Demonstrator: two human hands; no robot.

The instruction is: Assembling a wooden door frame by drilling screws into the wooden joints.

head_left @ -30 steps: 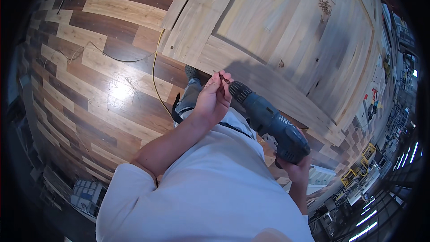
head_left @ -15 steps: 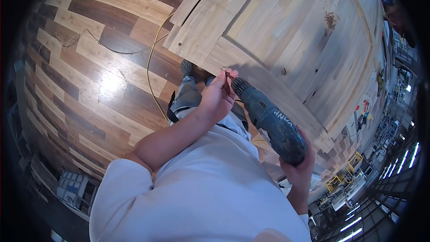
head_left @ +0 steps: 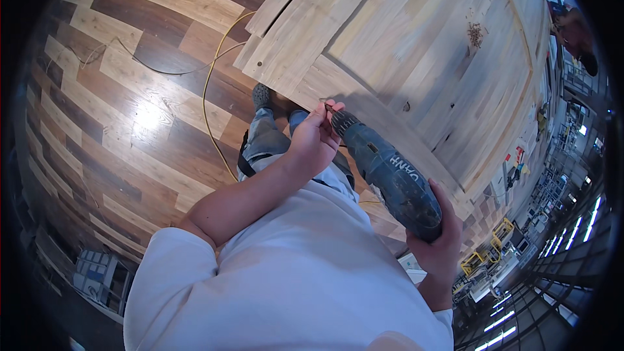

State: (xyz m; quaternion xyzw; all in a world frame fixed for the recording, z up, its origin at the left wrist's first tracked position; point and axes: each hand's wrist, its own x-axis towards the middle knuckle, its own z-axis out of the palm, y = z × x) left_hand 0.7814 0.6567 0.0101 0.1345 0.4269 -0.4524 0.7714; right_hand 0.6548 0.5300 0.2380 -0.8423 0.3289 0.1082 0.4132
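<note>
My right hand [head_left: 444, 237] grips the rear of a dark teal power drill [head_left: 392, 175], which points up and left over the near edge of a large wooden panel [head_left: 390, 32]. At the drill's ribbed black chuck, the fingers of my left hand [head_left: 313, 140] are pinched around a small brownish screw [head_left: 328, 108]. Its thin tip sticks out past my fingertips. Where the screw meets the bit is hidden by my fingers.
A small pile of brown screws [head_left: 476, 34] lies on the panel's far right. On the wood-patterned floor [head_left: 140, 71] to my left run a yellow cable [head_left: 207, 101] and a thinner dark cord [head_left: 162, 72]. Red and dark tools [head_left: 517, 166] sit beyond the panel's right side.
The view has shifted slightly, moving the panel and floor a little. Both hands keep their holds at the drill, and the screw's tip now shows more clearly beyond my left fingertips.
</note>
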